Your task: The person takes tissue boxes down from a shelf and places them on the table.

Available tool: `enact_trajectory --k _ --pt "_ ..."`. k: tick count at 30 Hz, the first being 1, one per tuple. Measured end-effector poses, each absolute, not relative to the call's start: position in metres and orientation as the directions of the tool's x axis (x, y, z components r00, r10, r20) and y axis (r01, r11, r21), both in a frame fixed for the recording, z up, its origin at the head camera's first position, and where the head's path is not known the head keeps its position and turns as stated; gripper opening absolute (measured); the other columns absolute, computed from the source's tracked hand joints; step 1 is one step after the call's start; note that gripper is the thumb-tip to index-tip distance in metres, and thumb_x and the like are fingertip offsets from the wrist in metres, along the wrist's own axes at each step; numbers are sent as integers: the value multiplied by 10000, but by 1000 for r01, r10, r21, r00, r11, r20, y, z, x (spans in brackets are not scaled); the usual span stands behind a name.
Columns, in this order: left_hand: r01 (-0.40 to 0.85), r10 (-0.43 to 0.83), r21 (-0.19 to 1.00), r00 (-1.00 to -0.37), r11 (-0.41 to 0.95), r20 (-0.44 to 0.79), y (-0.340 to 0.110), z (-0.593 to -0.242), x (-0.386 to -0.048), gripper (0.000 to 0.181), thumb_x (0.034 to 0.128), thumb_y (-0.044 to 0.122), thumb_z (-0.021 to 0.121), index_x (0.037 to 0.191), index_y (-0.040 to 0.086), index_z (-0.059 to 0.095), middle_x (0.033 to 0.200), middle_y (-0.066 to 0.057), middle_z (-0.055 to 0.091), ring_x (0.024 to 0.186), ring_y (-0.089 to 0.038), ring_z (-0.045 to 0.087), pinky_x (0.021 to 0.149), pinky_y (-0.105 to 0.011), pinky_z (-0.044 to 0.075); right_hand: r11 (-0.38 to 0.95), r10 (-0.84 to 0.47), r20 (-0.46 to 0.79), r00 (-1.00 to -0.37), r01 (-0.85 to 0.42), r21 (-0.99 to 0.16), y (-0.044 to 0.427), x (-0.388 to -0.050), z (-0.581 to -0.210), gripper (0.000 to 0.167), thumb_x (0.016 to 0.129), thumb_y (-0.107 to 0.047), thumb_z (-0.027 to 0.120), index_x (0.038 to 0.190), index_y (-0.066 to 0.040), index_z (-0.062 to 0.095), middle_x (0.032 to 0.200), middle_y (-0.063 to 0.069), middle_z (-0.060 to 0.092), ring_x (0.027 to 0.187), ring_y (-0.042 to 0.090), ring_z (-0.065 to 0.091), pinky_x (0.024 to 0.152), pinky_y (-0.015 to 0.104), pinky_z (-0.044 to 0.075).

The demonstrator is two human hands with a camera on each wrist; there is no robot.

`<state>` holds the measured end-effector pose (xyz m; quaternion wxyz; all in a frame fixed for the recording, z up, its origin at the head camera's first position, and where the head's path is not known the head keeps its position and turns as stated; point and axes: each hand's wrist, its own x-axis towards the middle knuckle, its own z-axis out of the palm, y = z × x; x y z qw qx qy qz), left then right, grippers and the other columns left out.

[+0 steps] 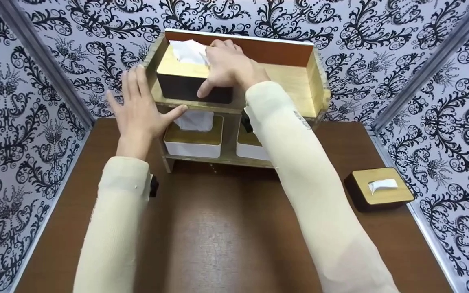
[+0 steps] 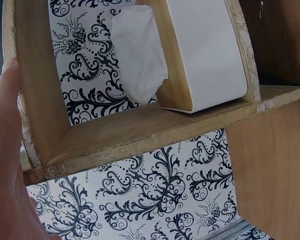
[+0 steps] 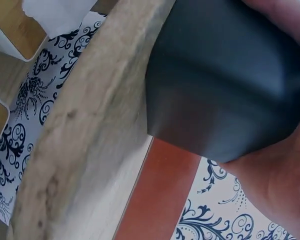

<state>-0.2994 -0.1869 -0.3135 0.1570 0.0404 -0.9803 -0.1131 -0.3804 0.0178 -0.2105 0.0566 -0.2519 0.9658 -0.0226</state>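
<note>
On the top level of a wooden shelf [image 1: 283, 81], at its left end, stands a black tissue box [image 1: 181, 87] with a wooden lid and a white tissue [image 1: 187, 51] sticking up. My right hand [image 1: 230, 65] grips this box at its right end, thumb on the front face and fingers over the far side. In the right wrist view the black box [image 3: 215, 80] sits against the palm, by the shelf's edge. My left hand [image 1: 136, 112] is spread at the shelf's left side, its fingers straight. The left wrist view shows a fingertip touching the side board [image 2: 40, 70].
Below, a white tissue box [image 1: 193, 148] fills the left compartment and another white box [image 1: 253, 151] the right one, partly hidden by my right arm. A dark tissue box [image 1: 381, 187] with a wooden lid lies on the brown table [image 1: 214, 236] at right. Patterned walls surround it.
</note>
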Motion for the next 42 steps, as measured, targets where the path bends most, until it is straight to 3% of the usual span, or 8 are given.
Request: enact_trajectory --k 9,20,28,34,42 --pt "-45 -115 237 -951 970 288 -186 -313 -300 1332 679 925 450 1543 142 -194 1649 -114 -110 1534 -289 -62 1158 -707 -85 861 -506 -14 -862 -504 -67 33 -368 -200 997 627 -641 781 1383 -70 469 1535 51 320 1351 262 309 1200 366 252" --pt "-41 -111 245 -954 969 279 -188 -312 -300 1347 665 930 460 1542 140 -188 1645 -123 -103 1532 -289 -53 1153 -724 -67 850 -526 17 -850 -526 -29 54 -350 -191 1124 615 -674 767 1486 -84 371 1571 55 270 1392 261 272 1226 403 205" --pt "-46 -112 241 -957 970 267 -186 -309 -298 1338 684 908 480 1541 132 -192 1646 -121 -120 1531 -307 -52 1155 -721 -62 825 -565 62 -823 -566 9 68 -333 -190 979 594 -664 788 1355 -109 523 1460 41 358 1323 260 312 1177 405 246" --pt "-49 -110 229 -959 972 261 -187 -309 -299 1341 677 925 454 1540 126 -191 1645 -123 -123 1530 -313 -50 1154 -724 -56 804 -593 95 -800 -594 20 80 -322 -195 1162 554 -669 811 1512 -204 347 1505 17 320 1398 232 261 1219 382 186" --pt "-45 -103 225 -962 973 254 -188 -310 -300 1354 655 957 401 1535 127 -208 1642 -113 -151 1528 -322 -72 1152 -722 -68 773 -631 126 -766 -634 18 94 -307 -205 1183 533 -640 833 1503 -156 358 1528 55 300 1409 248 248 1233 416 161"
